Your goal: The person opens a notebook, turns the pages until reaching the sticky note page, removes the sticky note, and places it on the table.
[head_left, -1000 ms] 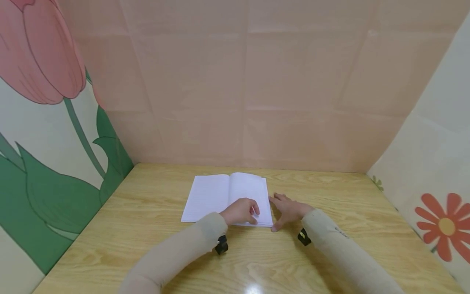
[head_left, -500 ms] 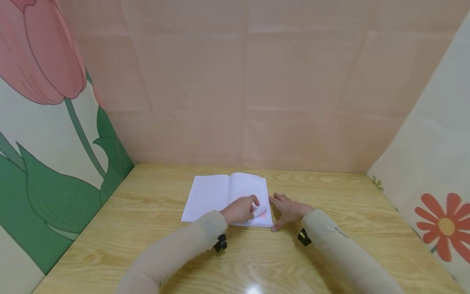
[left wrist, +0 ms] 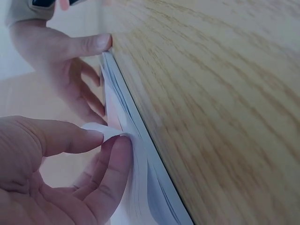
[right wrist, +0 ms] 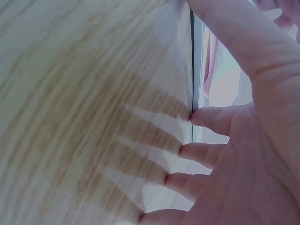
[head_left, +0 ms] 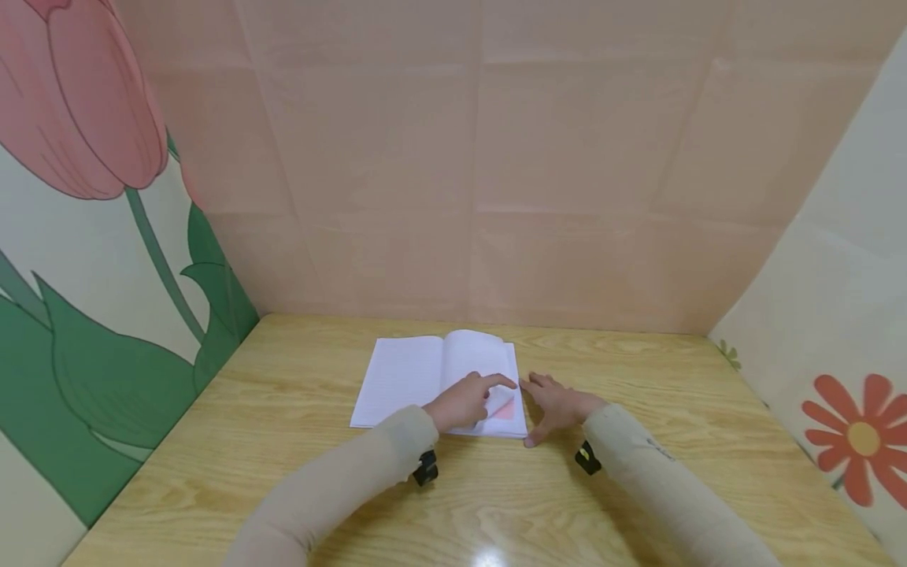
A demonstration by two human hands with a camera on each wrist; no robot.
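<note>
An open lined notebook (head_left: pixel 404 378) lies flat on the wooden table. My left hand (head_left: pixel 459 403) is over its right half and pinches the lower corner of a page (left wrist: pixel 111 133) between thumb and finger, as the left wrist view shows. That corner is bent up and back, and a pink patch (head_left: pixel 506 411) shows beneath it. The left index finger reaches out toward the notebook's right edge. Beside that edge my right hand (head_left: pixel 558 403) rests on the table with fingers spread. Its fingertips touch the tabletop along the notebook's side in the right wrist view.
The wood-grain table (head_left: pixel 298 472) meets a pinkish wall covering (head_left: pixel 453 197) at the back. Flower-printed panels stand on both sides, with a tulip (head_left: pixel 99 102) at left and a red flower (head_left: pixel 861 437) at right.
The page corner under my left hand has been lifted and folded back, uncovering the pink patch. My left index finger has straightened to the right. My right hand has stayed in place.
</note>
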